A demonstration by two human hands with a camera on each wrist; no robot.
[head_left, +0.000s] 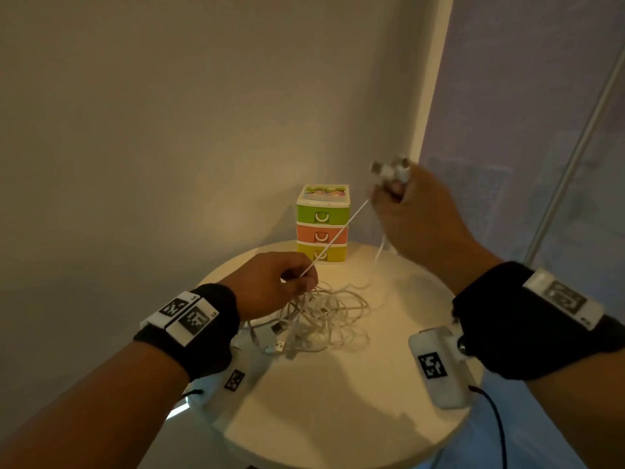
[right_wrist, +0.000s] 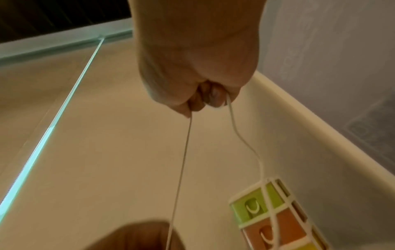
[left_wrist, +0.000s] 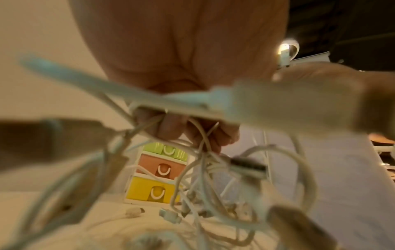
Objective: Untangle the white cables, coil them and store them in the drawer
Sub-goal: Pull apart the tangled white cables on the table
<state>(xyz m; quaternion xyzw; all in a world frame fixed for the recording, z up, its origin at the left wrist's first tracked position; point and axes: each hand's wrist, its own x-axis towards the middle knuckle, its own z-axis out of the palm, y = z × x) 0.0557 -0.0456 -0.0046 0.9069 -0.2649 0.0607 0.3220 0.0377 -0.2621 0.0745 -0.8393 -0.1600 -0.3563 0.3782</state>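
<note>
Nearest of all are the two wrists, each wrapped in a black band (head_left: 504, 319) carrying white marker blocks. Just beyond them a tangle of white cables (head_left: 324, 316) lies heaped on the round white table (head_left: 338, 418), loops piled over one another with several plug ends poking out on the near left side. The left hand (head_left: 274, 286) sits low over the heap, its fingers curled in, pinching a single strand and also gathering some loops of the tangle. From that pinch one taut cable (head_left: 338, 235) runs straight up and to the right into the right hand (head_left: 416, 214), which is raised well above the table. That hand is clenched around the cable, with white connector ends (head_left: 392, 169) sticking out above its fingers. A second, slack length hangs from the same fist down to the pile. At the far edge of the table stands a small drawer unit (head_left: 323, 225) with three drawers stacked green, orange and yellow, all of them closed. Behind it is a plain wall.
</note>
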